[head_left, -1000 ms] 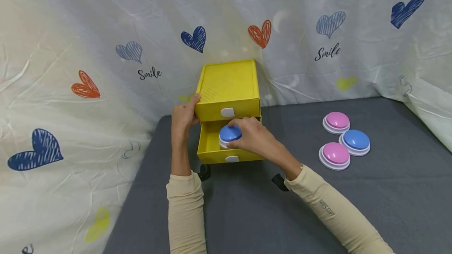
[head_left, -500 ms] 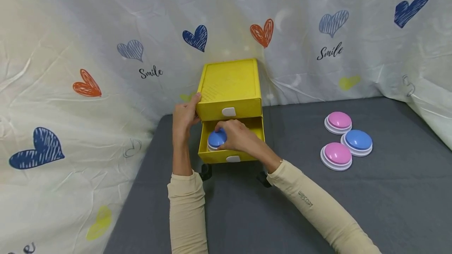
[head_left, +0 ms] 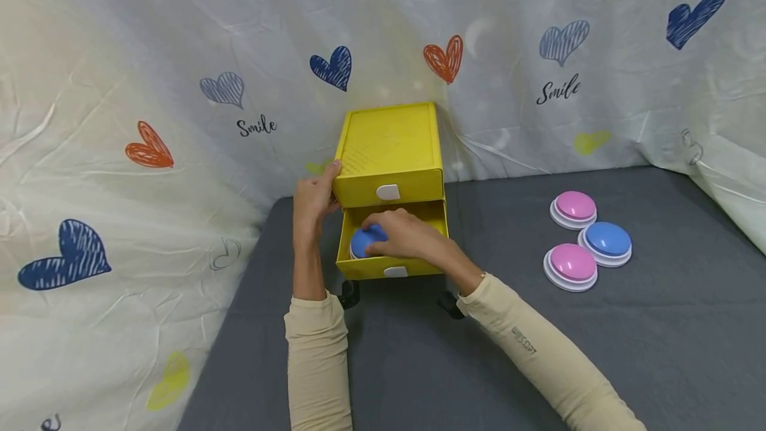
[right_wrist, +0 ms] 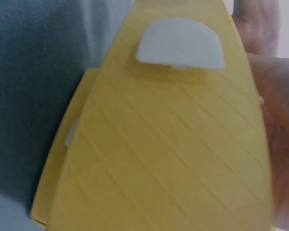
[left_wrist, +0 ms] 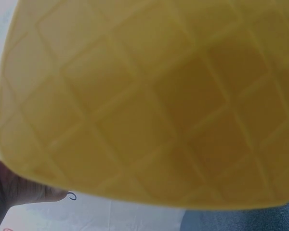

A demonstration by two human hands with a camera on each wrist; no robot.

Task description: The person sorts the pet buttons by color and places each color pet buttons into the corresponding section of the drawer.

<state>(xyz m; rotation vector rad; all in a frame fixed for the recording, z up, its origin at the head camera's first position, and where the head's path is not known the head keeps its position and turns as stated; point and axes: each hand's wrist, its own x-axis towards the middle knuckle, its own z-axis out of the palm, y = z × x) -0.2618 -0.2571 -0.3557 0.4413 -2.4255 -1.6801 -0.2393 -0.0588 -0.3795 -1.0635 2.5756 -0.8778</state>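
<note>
A small two-drawer yellow box [head_left: 391, 142] stands on the table, its lower drawer [head_left: 421, 267] pulled out. My left hand [head_left: 312, 201] grips the box at its upper left edge, thumb on top. Inside the drawer, at its left side, sits a blue push button [head_left: 361, 241] with a white base. Thumb and fingers of my right hand [head_left: 409, 233] curl over it from the right, hiding part of the dome. The left wrist view shows the box's diamond-patterned side [left_wrist: 144, 106]. In the right wrist view a drawer front with a white pull tab [right_wrist: 180, 44] fills the middle.
To the right on the dark grey table [head_left: 509, 351] lie a far pink button [head_left: 576, 205], a blue one [head_left: 608, 238] and a near pink one [head_left: 572, 261], grouped closely. A white printed cloth [head_left: 383, 18] hangs behind the box and along the left side.
My right hand has carried the blue button leftward in the drawer to its left side, then shifted slightly right over it. The left hand keeps its grip on the box.
</note>
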